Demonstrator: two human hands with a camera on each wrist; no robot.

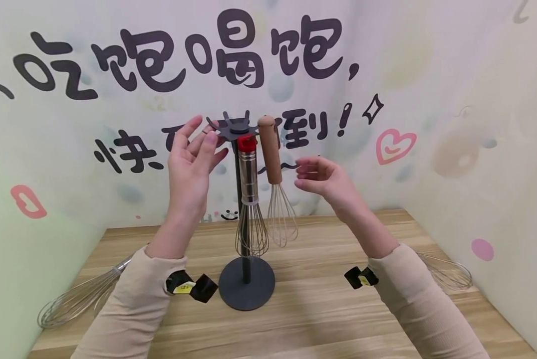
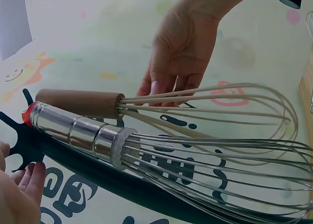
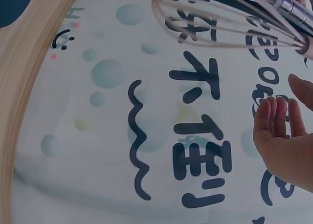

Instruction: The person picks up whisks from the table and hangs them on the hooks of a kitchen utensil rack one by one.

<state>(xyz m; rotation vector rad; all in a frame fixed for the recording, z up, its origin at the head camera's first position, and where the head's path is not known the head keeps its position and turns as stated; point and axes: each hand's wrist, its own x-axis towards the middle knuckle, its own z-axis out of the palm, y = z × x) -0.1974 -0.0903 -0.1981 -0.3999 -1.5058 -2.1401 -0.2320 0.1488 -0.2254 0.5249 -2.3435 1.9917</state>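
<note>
A dark whisk stand [image 1: 247, 284] rises from a round base, with curved hooks around its top. From it hang a steel-handled whisk [image 1: 249, 174] with a red end and a wooden-handled whisk [image 1: 270, 154], side by side. My left hand [image 1: 189, 159] is at the stand's top on the left, thumb and fingers around one of its hooks. In the left wrist view, fingertips [image 2: 33, 182] meet the hooked top [image 2: 27, 145]. To the right of the wooden-handled whisk, my right hand [image 1: 322, 179] is raised with relaxed fingers, apart from the whisk and holding nothing.
On the wooden table [image 1: 313, 304], another wire whisk [image 1: 84, 294] lies at the left, partly behind my left sleeve. A further whisk [image 1: 448, 271] shows beyond my right sleeve. A printed backdrop [image 1: 430, 75] stands behind and along both sides.
</note>
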